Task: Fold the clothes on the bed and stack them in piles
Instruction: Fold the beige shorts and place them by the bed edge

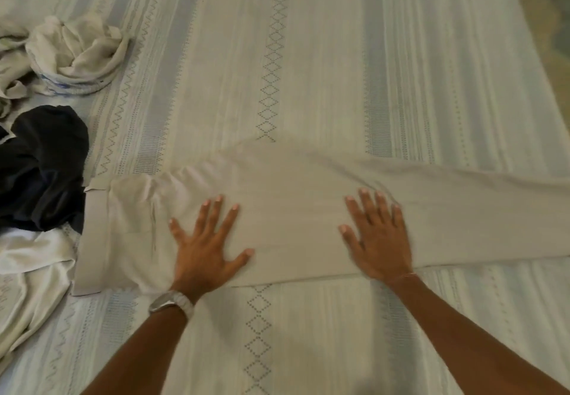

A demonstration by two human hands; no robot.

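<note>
a pair of pale beige cotton trousers (308, 209) lies stretched sideways across the bed with its pale striped and diamond-patterned cover (308, 55), waistband to the left and legs running off the right edge of view, apparently laid one leg on the other so it can be folded. the left hand (206, 249) and the right hand (377, 240) both rest flat on the cloth with fingers straight and spread, gripping nothing; pressed down like this they seem meant to smooth out wrinkles and pin the fabric before a fold. at the left edge wait unfolded clothes: a crumpled white garment with a blue-printed band (74, 55), a bunched dark navy garment (43, 166) just beside the waistband, and a loose shiny white garment (30, 277). no finished pile is in view, so the job looks early.
</note>
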